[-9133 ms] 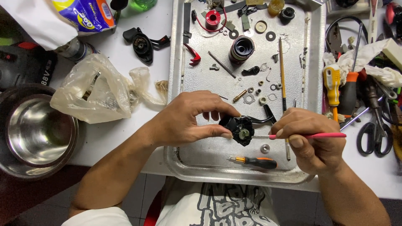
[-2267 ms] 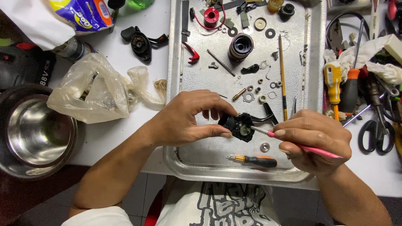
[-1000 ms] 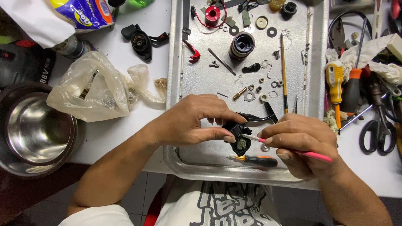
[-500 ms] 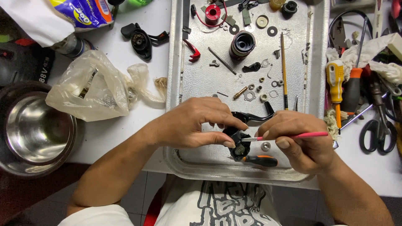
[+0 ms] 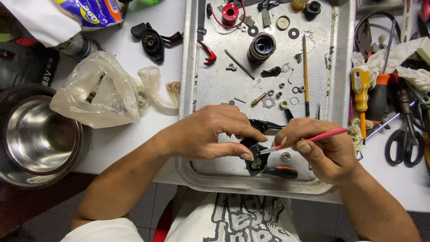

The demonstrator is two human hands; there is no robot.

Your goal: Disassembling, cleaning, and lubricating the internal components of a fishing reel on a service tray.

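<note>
Two hands: over ribbed metal tray [image 5: 215, 89].
L hand [image 5: 206, 134]: pinching small black reel housing [image 5: 251, 152], above tray's near edge.
R hand [image 5: 320, 150]: closed round thin pink-handled brush [image 5: 309, 139], tip at housing.
Tip: hold housing steady, light short strokes.

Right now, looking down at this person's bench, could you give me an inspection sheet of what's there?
Surface: white table bearing a metal tray.
Job's things: small black mechanism over the tray; thin pink brush with its tip at the mechanism.
Clutter: black spool, washers and screws on the tray; orange-handled screwdriver; clear plastic bag; steel bowl; scissors; yellow screwdriver; rag.
Grippers: left hand pinches the mechanism; right hand holds the brush.
Cables: red wire by a red part.
Surroundings: tiled floor below.
</note>
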